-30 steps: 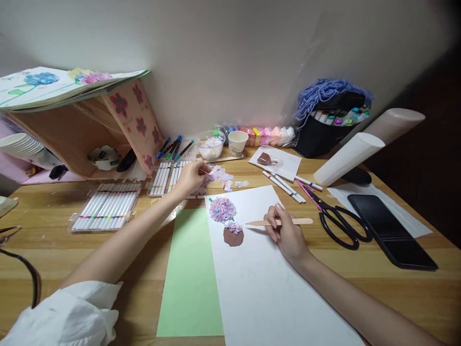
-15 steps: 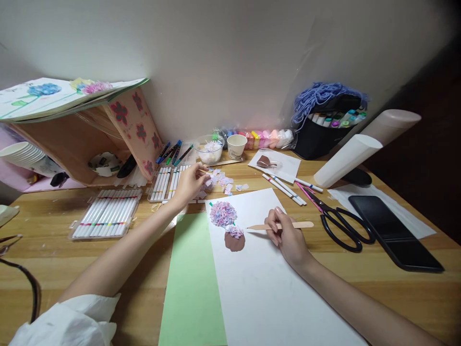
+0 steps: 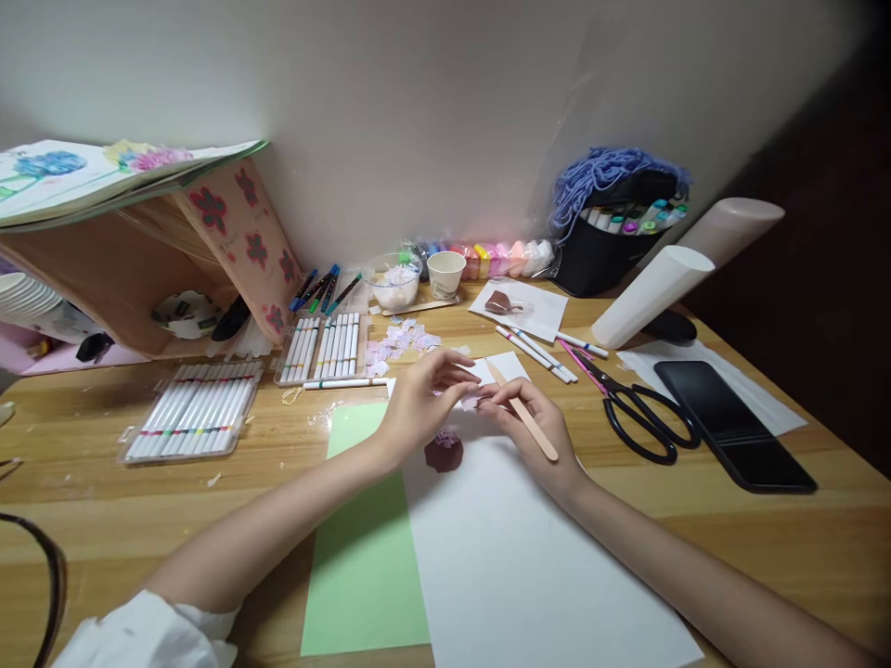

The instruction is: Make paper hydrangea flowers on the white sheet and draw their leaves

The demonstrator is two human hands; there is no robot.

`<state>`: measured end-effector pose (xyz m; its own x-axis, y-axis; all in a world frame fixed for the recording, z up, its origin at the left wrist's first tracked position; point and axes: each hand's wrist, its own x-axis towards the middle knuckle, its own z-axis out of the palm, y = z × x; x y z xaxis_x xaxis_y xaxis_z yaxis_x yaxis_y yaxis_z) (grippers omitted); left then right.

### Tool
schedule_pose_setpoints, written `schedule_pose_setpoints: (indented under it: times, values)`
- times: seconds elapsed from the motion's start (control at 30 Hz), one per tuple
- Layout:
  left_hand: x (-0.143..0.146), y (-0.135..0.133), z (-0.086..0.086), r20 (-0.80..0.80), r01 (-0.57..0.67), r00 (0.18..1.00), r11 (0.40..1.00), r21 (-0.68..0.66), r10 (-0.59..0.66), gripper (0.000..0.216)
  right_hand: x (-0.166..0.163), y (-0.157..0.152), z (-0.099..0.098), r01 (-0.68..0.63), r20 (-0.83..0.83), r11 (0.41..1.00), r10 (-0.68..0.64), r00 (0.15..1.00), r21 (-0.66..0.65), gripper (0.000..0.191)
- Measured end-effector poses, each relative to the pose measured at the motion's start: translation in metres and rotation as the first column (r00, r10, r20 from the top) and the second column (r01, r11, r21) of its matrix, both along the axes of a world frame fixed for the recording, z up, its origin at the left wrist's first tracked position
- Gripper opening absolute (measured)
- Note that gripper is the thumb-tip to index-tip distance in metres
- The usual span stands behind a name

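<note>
My left hand (image 3: pixel 424 399) and my right hand (image 3: pixel 533 422) meet over the white sheet (image 3: pixel 515 557), fingertips pinched together on a small pale paper scrap (image 3: pixel 471 399). The right hand also grips a wooden craft stick (image 3: pixel 523 412) that slants up and to the left. Just below the hands lies a brown clay blob (image 3: pixel 444 452) with a few pink-purple scraps on top. The paper flower cluster is hidden behind my left hand. A heap of loose paper scraps (image 3: pixel 400 340) lies on the desk beyond the sheet.
A green sheet (image 3: pixel 358 566) lies left of the white one. Marker trays (image 3: pixel 195 410) (image 3: pixel 327 345) sit at the left, black scissors (image 3: pixel 626 408) and a dark phone (image 3: pixel 730 422) at the right. Cups, clay tubs, a marker bag and paper rolls line the wall.
My left hand came back from the scrap heap to the sheet with a scrap. My right hand turned the stick upward and closed in on the left hand's fingertips.
</note>
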<state>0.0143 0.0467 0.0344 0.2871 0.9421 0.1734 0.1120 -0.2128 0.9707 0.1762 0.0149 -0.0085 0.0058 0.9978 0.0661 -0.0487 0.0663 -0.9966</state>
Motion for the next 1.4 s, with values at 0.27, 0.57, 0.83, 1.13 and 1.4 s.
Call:
schedule_pose_setpoints:
  times: [0.27, 0.57, 0.83, 1.13, 1.4]
  values:
    - [0.026, 0.022, -0.009, -0.106, 0.009, 0.994, 1.000, 0.021, -0.007, 0.024, 0.014, 0.018, -0.002, 0.204, 0.021, 0.972, -0.208, 0.978, 0.120, 0.023]
    - [0.039, 0.042, -0.006, -0.075, -0.111, 0.992, 0.979, -0.168, 0.099, 0.035, 0.018, 0.027, -0.014, 0.218, 0.098, 0.958, -0.239, 0.966, 0.187, 0.021]
    - [0.023, 0.001, -0.008, -0.145, -0.149, 0.982, 0.964, -0.218, 0.119, 0.033, 0.017, 0.018, -0.002, -0.021, 0.387, 0.763, -0.304, 0.871, 0.646, 0.014]
    - [-0.016, -0.030, -0.004, 0.032, -0.170, 0.978, 0.875, -0.453, 0.207, 0.040, -0.010, 0.013, 0.028, -0.553, 0.647, 0.435, -0.094, 0.757, 0.710, 0.017]
    - [-0.032, -0.025, -0.005, -0.002, -0.224, 0.968, 0.853, -0.471, 0.252, 0.023, -0.031, 0.008, 0.041, -0.641, 0.698, 0.290, -0.166, 0.697, 0.710, 0.033]
